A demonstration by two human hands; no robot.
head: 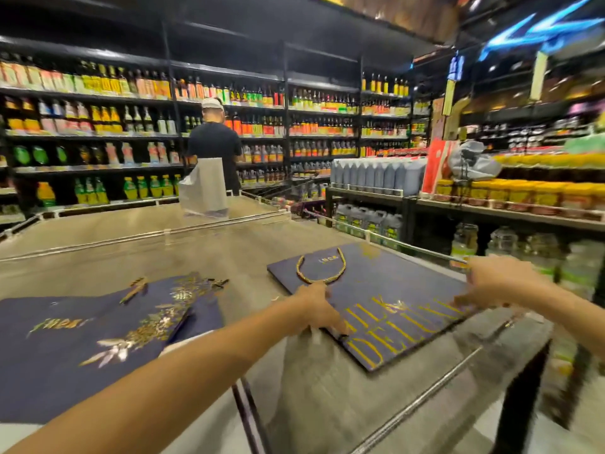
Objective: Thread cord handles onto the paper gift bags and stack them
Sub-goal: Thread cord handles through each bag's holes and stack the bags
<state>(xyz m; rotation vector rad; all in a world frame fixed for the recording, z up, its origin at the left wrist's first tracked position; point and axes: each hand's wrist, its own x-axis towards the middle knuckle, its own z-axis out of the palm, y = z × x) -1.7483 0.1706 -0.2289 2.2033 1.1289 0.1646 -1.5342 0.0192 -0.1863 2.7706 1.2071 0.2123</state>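
From the head camera, one dark blue bag (386, 309) lies flat on the table (196, 250), in front of the person and a bit to the right. Its long side runs from far and left to near and right. The top end, with one gold cord handle (320, 268) looped on it, points away and to the left. The bottom end points toward the person. Big gold letters run across the bag's near half.

The left hand (319, 306) is at the bag's left edge. Its fingers (337, 322) curl over that edge and hold it. The right hand (491, 280) is at the bag's right edge. Its fingers (465, 301) reach down onto the bag, but they are blurry, so I cannot tell if they hold it or just touch it.

To the left lies a pile of blue bags (82, 355) with gold flowers. There are at least two, but I cannot count them. One loose gold cord (134, 290) lies on the pile's far edge.

Farther back, one white bag (204, 188) stands up on the table. Behind it, one other person (214, 149) faces the shelves (311, 126) full of bottles.
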